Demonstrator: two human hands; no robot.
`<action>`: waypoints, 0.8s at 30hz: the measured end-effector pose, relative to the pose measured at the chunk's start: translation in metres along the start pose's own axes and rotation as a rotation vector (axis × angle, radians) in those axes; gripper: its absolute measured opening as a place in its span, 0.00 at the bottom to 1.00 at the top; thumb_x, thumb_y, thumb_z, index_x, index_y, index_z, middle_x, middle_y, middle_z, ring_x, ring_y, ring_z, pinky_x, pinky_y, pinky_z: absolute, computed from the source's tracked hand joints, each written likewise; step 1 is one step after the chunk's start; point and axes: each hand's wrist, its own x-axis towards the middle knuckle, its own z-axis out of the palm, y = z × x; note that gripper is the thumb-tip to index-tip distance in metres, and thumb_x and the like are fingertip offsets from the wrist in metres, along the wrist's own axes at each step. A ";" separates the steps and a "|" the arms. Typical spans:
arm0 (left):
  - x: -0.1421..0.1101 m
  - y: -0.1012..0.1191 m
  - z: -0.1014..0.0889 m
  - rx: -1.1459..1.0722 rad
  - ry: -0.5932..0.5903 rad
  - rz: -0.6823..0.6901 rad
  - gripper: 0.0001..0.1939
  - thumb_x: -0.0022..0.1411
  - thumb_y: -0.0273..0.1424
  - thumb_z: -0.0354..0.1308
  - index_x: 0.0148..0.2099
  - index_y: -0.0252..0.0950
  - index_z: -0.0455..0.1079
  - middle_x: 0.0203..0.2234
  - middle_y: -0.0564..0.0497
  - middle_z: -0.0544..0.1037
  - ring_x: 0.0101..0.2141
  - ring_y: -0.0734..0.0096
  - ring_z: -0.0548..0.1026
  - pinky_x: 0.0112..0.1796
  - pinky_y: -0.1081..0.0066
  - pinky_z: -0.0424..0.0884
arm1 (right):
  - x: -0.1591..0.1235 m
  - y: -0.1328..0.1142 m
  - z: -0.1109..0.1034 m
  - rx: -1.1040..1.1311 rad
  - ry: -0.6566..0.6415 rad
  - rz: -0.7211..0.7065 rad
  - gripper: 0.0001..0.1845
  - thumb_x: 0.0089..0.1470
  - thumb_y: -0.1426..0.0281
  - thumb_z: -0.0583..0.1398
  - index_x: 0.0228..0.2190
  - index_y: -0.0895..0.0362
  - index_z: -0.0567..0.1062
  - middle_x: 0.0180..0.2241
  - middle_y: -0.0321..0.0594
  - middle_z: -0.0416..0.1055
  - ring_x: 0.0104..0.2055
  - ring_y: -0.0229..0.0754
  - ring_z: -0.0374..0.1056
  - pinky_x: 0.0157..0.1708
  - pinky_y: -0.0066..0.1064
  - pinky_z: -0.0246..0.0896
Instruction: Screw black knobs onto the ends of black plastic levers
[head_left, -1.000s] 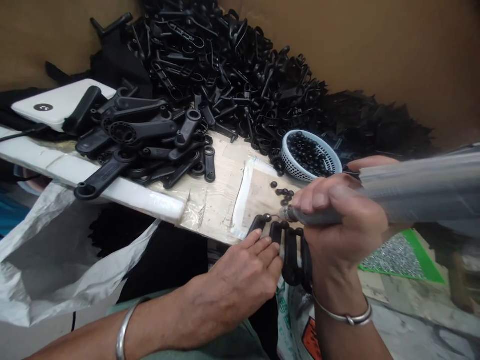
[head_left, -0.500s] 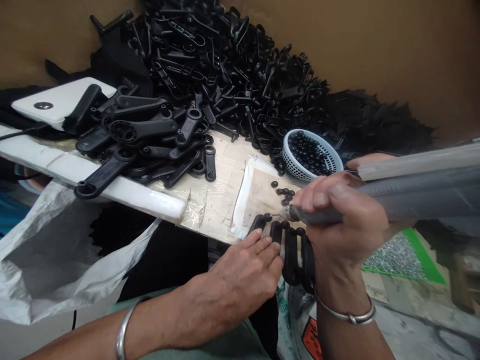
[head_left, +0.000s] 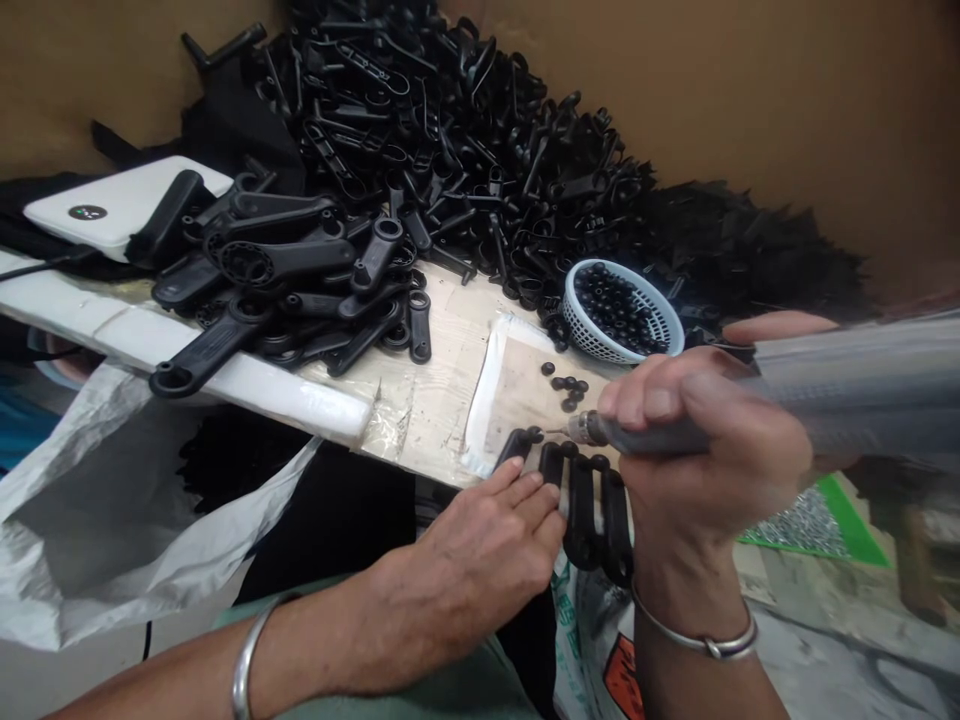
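My left hand (head_left: pixel 487 560) lies over the front edge of the table, its fingers closed over a black plastic crank handle (head_left: pixel 514 445) and holding it down; much of that part is hidden beneath them. A small black knob (head_left: pixel 535 434) sits at its far end. In my right fist (head_left: pixel 697 420) is an electric screwdriver (head_left: pixel 652 436), lying almost level and blurred at the back. Its thin bit points left, just right of the knob; whether they touch I cannot tell. Several more crank handles (head_left: pixel 582 515) with knobs stand side by side between my hands.
Loose black knobs (head_left: pixel 570 384) lie near a light blue basket (head_left: pixel 574 315) of more knobs. Behind rises a large heap of black parts (head_left: pixel 450 130); other crank handles (head_left: pixel 285 260) are piled left, beside a white device (head_left: pixel 120 205). A green tray (head_left: pixel 851 520) of screws is at right.
My right hand and the screwdriver have drawn back a little to the right, taking the bit away from the knob. My left hand stays in place.
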 end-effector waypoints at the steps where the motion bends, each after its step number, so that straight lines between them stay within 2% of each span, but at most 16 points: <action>1: 0.000 0.000 -0.001 -0.004 -0.009 0.001 0.14 0.67 0.20 0.47 0.52 0.29 0.68 0.52 0.44 0.75 0.53 0.64 0.72 0.60 0.62 0.59 | 0.000 0.001 0.001 0.005 -0.003 -0.001 0.16 0.38 0.79 0.60 0.31 0.52 0.68 0.14 0.25 0.61 0.14 0.35 0.54 0.15 0.31 0.57; 3: 0.001 0.000 -0.002 -0.012 -0.033 0.006 0.14 0.67 0.20 0.47 0.51 0.28 0.68 0.51 0.43 0.75 0.53 0.63 0.72 0.60 0.61 0.60 | -0.001 0.003 0.001 0.018 -0.017 -0.008 0.13 0.39 0.79 0.60 0.29 0.52 0.68 0.14 0.25 0.61 0.14 0.35 0.54 0.15 0.30 0.57; 5: 0.002 0.000 -0.004 -0.015 -0.061 0.015 0.14 0.67 0.19 0.46 0.51 0.28 0.68 0.51 0.42 0.75 0.53 0.63 0.72 0.60 0.60 0.60 | -0.001 0.006 0.000 0.006 -0.037 0.008 0.08 0.41 0.76 0.61 0.24 0.54 0.67 0.14 0.26 0.60 0.14 0.34 0.54 0.16 0.30 0.57; 8: 0.003 -0.001 -0.008 -0.006 -0.072 0.017 0.15 0.66 0.18 0.46 0.52 0.28 0.68 0.51 0.42 0.75 0.53 0.62 0.72 0.60 0.60 0.61 | -0.001 0.007 0.000 -0.055 -0.034 0.079 0.12 0.43 0.71 0.62 0.17 0.54 0.63 0.14 0.28 0.58 0.15 0.34 0.55 0.16 0.31 0.58; 10: 0.004 -0.001 -0.010 -0.002 -0.087 0.019 0.15 0.67 0.19 0.45 0.52 0.27 0.68 0.51 0.42 0.75 0.53 0.60 0.72 0.59 0.59 0.61 | -0.001 0.006 0.001 -0.066 -0.011 0.096 0.11 0.42 0.70 0.62 0.19 0.54 0.63 0.14 0.28 0.58 0.15 0.34 0.55 0.17 0.31 0.59; 15: 0.003 -0.001 -0.009 -0.010 -0.088 0.021 0.16 0.67 0.18 0.45 0.52 0.27 0.68 0.51 0.43 0.75 0.53 0.62 0.72 0.61 0.60 0.59 | 0.000 0.006 0.004 -0.021 -0.032 0.104 0.06 0.38 0.76 0.59 0.22 0.55 0.67 0.13 0.26 0.59 0.14 0.33 0.55 0.16 0.29 0.56; 19: 0.002 -0.001 -0.005 -0.012 -0.071 0.008 0.15 0.67 0.19 0.46 0.52 0.27 0.67 0.51 0.43 0.74 0.53 0.62 0.72 0.61 0.61 0.58 | -0.001 0.008 0.006 0.022 -0.042 0.053 0.16 0.37 0.81 0.58 0.31 0.53 0.68 0.15 0.24 0.62 0.14 0.34 0.55 0.15 0.29 0.57; 24: 0.001 -0.001 -0.004 -0.023 -0.057 0.003 0.15 0.67 0.19 0.46 0.53 0.27 0.67 0.52 0.43 0.74 0.53 0.62 0.72 0.60 0.61 0.59 | -0.002 0.012 0.009 0.020 -0.037 0.038 0.14 0.38 0.78 0.60 0.30 0.54 0.66 0.14 0.25 0.62 0.13 0.33 0.55 0.14 0.30 0.57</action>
